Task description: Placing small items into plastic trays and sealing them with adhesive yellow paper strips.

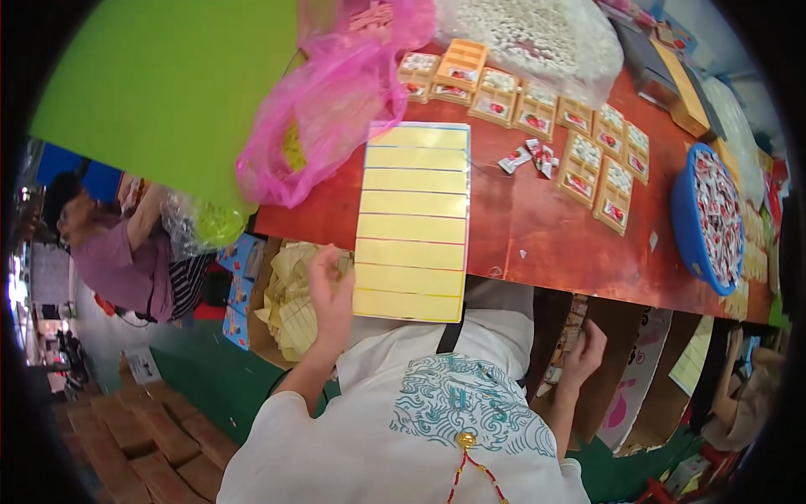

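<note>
A pale yellow card sheet with coloured cross lines (411, 223) lies on the red table, its near end reaching over the front edge. Beside its lower left edge is my left hand (331, 294), fingers stretched upward and apart, with nothing visible in them. My right hand (583, 357) hangs below the table's front edge on the right, fingers loosely bent and seemingly free of any object. Closest to it is a cardboard box (617, 378) with a strip of small packets (566, 336) along its side.
Several orange trays (579, 168) with white pieces and small packets stand on the red table (537, 239). Loose sachets (531, 157), a blue basket of sachets (684, 218), a pink bag (315, 109) and a clear bag of white pieces (537, 42) surround them. A co-worker (126, 252) sits left.
</note>
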Demonstrator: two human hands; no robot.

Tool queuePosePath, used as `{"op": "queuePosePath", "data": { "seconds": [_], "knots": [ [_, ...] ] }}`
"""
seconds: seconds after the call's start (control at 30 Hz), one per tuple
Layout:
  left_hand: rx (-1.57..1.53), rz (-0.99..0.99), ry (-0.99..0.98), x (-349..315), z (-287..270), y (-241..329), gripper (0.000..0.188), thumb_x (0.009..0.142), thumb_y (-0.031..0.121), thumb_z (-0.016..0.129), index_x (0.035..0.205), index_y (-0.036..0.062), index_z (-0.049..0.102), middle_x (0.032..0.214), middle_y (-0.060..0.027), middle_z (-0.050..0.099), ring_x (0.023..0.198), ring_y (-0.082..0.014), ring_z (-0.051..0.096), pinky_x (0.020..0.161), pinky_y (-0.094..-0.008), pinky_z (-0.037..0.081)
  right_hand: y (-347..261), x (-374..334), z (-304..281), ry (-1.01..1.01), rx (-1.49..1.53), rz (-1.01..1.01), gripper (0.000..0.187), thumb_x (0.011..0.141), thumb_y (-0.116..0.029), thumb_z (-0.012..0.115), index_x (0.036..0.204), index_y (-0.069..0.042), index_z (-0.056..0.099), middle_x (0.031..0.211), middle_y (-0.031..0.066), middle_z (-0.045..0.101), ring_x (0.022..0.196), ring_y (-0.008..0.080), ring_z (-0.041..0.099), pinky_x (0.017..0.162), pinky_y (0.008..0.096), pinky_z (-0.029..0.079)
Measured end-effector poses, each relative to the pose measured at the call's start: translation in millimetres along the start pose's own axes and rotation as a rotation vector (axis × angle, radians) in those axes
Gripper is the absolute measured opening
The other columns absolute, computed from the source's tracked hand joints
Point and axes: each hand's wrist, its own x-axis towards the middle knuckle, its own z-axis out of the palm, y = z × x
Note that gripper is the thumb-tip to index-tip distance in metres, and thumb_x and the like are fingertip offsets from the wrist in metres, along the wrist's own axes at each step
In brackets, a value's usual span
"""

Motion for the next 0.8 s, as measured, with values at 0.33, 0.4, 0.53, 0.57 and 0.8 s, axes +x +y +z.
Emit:
{"op": "queuePosePath", "data": {
  "seconds": [0.33, 0.4, 0.53, 0.57, 0.8],
  "knots": [
    [-1.147, -0.811, -0.288, -20.4, -4.2, 7.8, 0.045, 0.095, 0.019, 0.049, 0.135, 0.0018, 0.038, 0.13, -0.0105, 0.051, 0.119, -0.0216, 0.051, 0.1, -0.0356, 0.04, -182.5, 35.6, 97.0, -0.448, -0.08, -0.907, 0.046, 0.074, -0.004, 0.064, 0.12, -0.007, 0.057, 0.138, 0.0211, 0.042, 0.127, 0.0349, 0.043, 0.102, 0.0485, 0.033],
    [-1.133, -0.745, -0.341, -18.4, -10.4, 27.1, 0.05, 0.095, 0.022, 0.048, 0.138, 0.0013, 0.034, 0.136, -0.0115, 0.047, 0.124, -0.0226, 0.047, 0.103, -0.0372, 0.038, -186.8, 50.6, 114.4, -0.446, 0.033, -0.967, 0.042, 0.075, -0.002, 0.063, 0.116, -0.006, 0.059, 0.136, 0.0206, 0.044, 0.124, 0.0341, 0.047, 0.101, 0.0466, 0.035],
    [-1.433, -0.525, -0.558, -9.4, -19.3, 35.5, 0.06, 0.094, 0.028, 0.05, 0.143, 0.0017, 0.028, 0.141, -0.0086, 0.041, 0.13, -0.0186, 0.04, 0.107, -0.0355, 0.033, -197.7, 70.1, 114.2, -0.533, 0.461, -0.57, 0.031, 0.075, 0.005, 0.06, 0.105, -0.002, 0.064, 0.132, 0.0185, 0.05, 0.114, 0.0315, 0.056, 0.097, 0.0405, 0.041],
    [-1.364, -0.486, -0.55, -6.1, -19.6, 39.1, 0.063, 0.093, 0.028, 0.051, 0.145, 0.0019, 0.026, 0.141, -0.0089, 0.041, 0.13, -0.0194, 0.04, 0.107, -0.036, 0.032, -201.4, 75.4, 114.5, -0.496, 0.401, -0.613, 0.037, 0.077, -0.001, 0.06, 0.114, -0.001, 0.06, 0.135, 0.0191, 0.047, 0.12, 0.0321, 0.05, 0.102, 0.0394, 0.036],
    [-0.909, -0.263, -0.657, -9.2, 32.1, 51.5, 0.07, 0.092, 0.031, 0.051, 0.148, 0.0021, 0.02, 0.152, -0.0154, 0.022, 0.138, -0.027, 0.028, 0.111, -0.0378, 0.022, -209.5, 56.8, 113.1, -1.108, 1.022, -0.154, 0.082, 0.082, -0.041, 0.062, 0.145, -0.001, 0.028, 0.148, 0.0164, 0.031, 0.137, 0.0278, 0.03, 0.11, 0.0392, 0.024]
  ]
}}
